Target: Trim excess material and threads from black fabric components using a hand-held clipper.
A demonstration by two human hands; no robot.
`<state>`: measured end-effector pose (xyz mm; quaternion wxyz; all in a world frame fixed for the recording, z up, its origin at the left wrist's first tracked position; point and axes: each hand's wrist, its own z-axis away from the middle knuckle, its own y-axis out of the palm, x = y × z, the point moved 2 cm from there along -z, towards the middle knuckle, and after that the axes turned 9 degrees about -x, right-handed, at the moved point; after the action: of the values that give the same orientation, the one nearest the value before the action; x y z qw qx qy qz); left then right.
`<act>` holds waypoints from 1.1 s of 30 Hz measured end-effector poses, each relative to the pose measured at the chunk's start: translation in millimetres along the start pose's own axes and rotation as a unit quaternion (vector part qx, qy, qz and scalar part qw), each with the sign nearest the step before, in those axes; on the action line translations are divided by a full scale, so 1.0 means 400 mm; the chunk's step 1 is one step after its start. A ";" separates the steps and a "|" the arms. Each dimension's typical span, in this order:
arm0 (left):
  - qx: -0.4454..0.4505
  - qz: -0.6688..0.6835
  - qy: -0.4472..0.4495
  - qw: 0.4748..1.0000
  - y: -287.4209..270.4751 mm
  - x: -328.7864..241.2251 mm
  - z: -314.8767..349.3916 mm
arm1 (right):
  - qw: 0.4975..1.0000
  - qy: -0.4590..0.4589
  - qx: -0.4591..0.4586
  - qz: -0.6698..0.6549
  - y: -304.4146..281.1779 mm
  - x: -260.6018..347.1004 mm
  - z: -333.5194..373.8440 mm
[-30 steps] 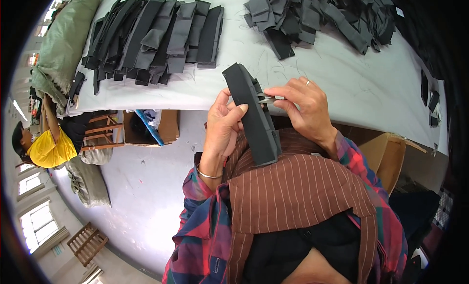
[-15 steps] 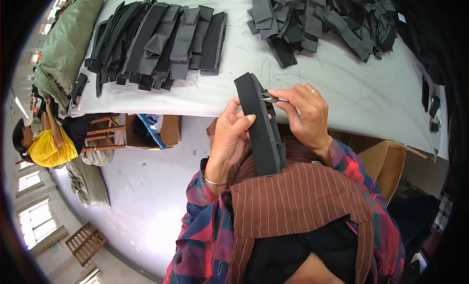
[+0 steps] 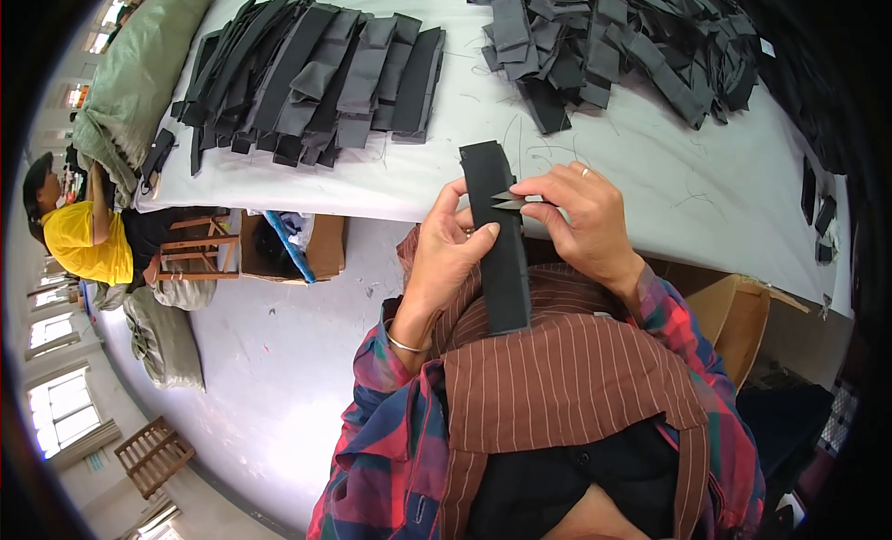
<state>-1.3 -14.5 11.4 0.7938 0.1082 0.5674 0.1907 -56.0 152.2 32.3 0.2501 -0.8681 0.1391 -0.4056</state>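
Plain black is shown by the strip (image 3: 503, 280) at the centre, against which silvery grey is seen on the snips (image 3: 508, 204). At eleven o'clock, black and charcoal are mixed in the row of strips (image 3: 307, 85); the same shades are found in the heap (image 3: 641, 52) between one and two. The tabletop (image 3: 641, 182) beneath is coloured white. Between four and five, the brown apron (image 3: 576, 382) is lined with thin pale stripes. At seven, the shirt (image 3: 372, 456) is checked in red, blue and green. Greyish green is seen on the sack (image 3: 139, 75) at ten, bright yellow on a co-worker's top (image 3: 93, 243) at nine, pale lilac-grey on the floor (image 3: 269, 354) at eight.
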 end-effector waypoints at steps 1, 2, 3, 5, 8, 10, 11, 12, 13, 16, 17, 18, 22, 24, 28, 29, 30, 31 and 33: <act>0.001 0.001 0.000 1.000 0.004 0.001 0.000 | 1.000 -0.018 0.002 0.015 0.005 0.001 0.000; 0.007 0.008 -0.001 1.000 0.010 0.000 0.001 | 0.999 -0.036 0.003 0.030 0.009 0.002 0.001; 0.010 0.014 -0.001 1.000 0.013 -0.002 0.004 | 0.999 -0.038 0.004 0.029 0.013 0.004 0.000; 0.012 0.015 -0.002 1.000 0.009 0.001 0.007 | 0.998 -0.050 0.008 0.039 0.021 0.009 0.000; 0.020 0.013 -0.004 1.000 0.006 0.008 0.005 | 0.997 -0.049 0.010 0.054 0.023 0.015 -0.002; 0.015 0.006 0.003 1.000 0.004 0.005 0.010 | 0.997 -0.050 0.007 0.052 0.027 0.021 -0.008; 0.018 0.007 -0.002 1.000 0.004 0.005 0.014 | 0.998 -0.048 0.005 0.052 0.030 0.022 -0.011; 0.026 0.008 -0.007 1.000 0.007 0.006 0.013 | 0.997 -0.050 0.002 0.054 0.034 0.015 -0.014; 0.029 0.007 -0.004 1.000 0.009 0.007 0.012 | 0.998 -0.037 -0.032 0.029 0.036 0.005 -0.020; 0.037 -0.004 0.001 0.999 0.009 0.004 0.014 | 0.998 -0.006 -0.054 0.011 0.026 0.004 -0.045; 0.037 -0.005 0.005 0.999 0.009 -0.003 0.013 | 0.999 0.015 -0.042 0.019 0.024 0.004 -0.053; 0.034 -0.018 0.007 0.999 0.012 -0.008 0.015 | 0.999 0.013 -0.043 0.020 0.021 0.002 -0.056; 0.041 -0.044 0.011 0.998 0.001 -0.005 0.015 | 0.998 -0.031 -0.017 0.043 0.017 -0.009 -0.074; 0.051 -0.051 0.006 0.997 -0.005 -0.011 0.015 | 0.998 -0.045 -0.006 0.050 0.009 -0.016 -0.084; 0.089 -0.048 -0.031 0.994 -0.012 -0.040 0.024 | 0.996 -0.066 0.045 -0.028 -0.012 -0.032 -0.116; 0.087 -0.047 -0.032 0.995 -0.019 -0.044 0.027 | 0.994 -0.073 0.069 -0.044 -0.017 -0.032 -0.124; 0.098 -0.048 -0.049 0.993 -0.025 -0.043 0.029 | 0.994 -0.069 0.071 -0.043 -0.023 -0.036 -0.131; 0.108 -0.049 -0.067 0.991 -0.029 -0.040 0.030 | 0.991 -0.088 0.086 -0.057 -0.027 -0.037 -0.138; 0.112 -0.047 -0.074 0.990 -0.032 -0.046 0.032 | 0.987 -0.104 0.102 -0.071 -0.030 -0.042 -0.146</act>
<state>7.8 -33.2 26.4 0.8244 0.1838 0.5293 0.0799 -111.3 151.0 60.3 0.3209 -0.8832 0.0080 -0.3420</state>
